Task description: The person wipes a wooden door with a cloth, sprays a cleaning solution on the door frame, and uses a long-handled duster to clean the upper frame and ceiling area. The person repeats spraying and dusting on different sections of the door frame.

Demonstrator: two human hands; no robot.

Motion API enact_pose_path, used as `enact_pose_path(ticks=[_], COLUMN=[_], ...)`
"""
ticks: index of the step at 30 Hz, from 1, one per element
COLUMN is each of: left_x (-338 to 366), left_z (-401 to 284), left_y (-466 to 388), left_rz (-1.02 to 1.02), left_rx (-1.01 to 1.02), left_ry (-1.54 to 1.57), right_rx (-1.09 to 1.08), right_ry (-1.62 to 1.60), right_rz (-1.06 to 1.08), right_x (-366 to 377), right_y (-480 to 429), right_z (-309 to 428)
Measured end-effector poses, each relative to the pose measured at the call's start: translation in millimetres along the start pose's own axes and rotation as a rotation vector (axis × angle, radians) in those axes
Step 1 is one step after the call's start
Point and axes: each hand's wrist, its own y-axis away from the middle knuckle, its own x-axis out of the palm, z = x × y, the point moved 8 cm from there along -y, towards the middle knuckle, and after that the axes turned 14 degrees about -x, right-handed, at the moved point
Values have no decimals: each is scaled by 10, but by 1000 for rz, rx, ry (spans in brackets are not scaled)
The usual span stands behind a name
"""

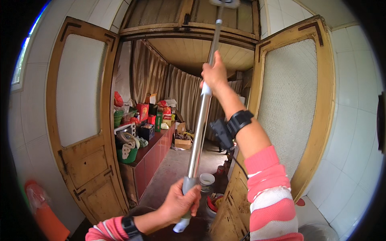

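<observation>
A long metal telescopic pole [199, 132] slants upward in front of me. My left hand [181, 200] grips its grey lower handle, just above the pale end cap. Higher up, my right hand [214, 73] is wrapped around the shaft by a light-coloured collar. The pole's pale head [224, 3] is cut off by the top of the view, beside the wooden-framed transom window [223, 16] above the doorway. Whether the head touches the glass, I cannot tell.
Two wooden doors with frosted glass, one on the left [87, 120] and one on the right [292, 105], stand open. Beyond, a red-fronted counter [153, 162] carries boxes and baskets. A white bucket [207, 182] stands on the floor. An orange object [49, 221] is at lower left.
</observation>
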Motion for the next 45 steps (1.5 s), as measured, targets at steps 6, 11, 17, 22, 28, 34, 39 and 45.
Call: enact_pose_path(ticks=[6, 11, 17, 22, 28, 34, 39, 45], left_x=[-351, -340, -480, -1134, -2162, -1673, -641, -810], left_z=[1118, 1923, 1915, 1256, 916, 1589, 1962, 1419], left_y=[-108, 273, 528, 768, 1266, 1019, 673, 662], left_rz=[-33, 23, 70, -183, -409, -255, 63, -32], left_rx=[-160, -339, -358, -308, -197, -265, -296, -238], left_ry=[18, 2, -130, -411, -336, -232, -114, -347], right_rx=[51, 186, 196, 232, 166, 149, 274, 311], right_ry=[243, 369, 273, 194, 231, 341, 438, 390], right_rz=[162, 188, 31, -110, 51, 169, 158, -54], right_x=[269, 26, -183, 247, 1724, 1296, 219, -116], right_y=[834, 1784, 1999, 1903, 1772, 2025, 2069, 1854], right_z=[-412, -443, -255, -226, -325, -339, -276, -186])
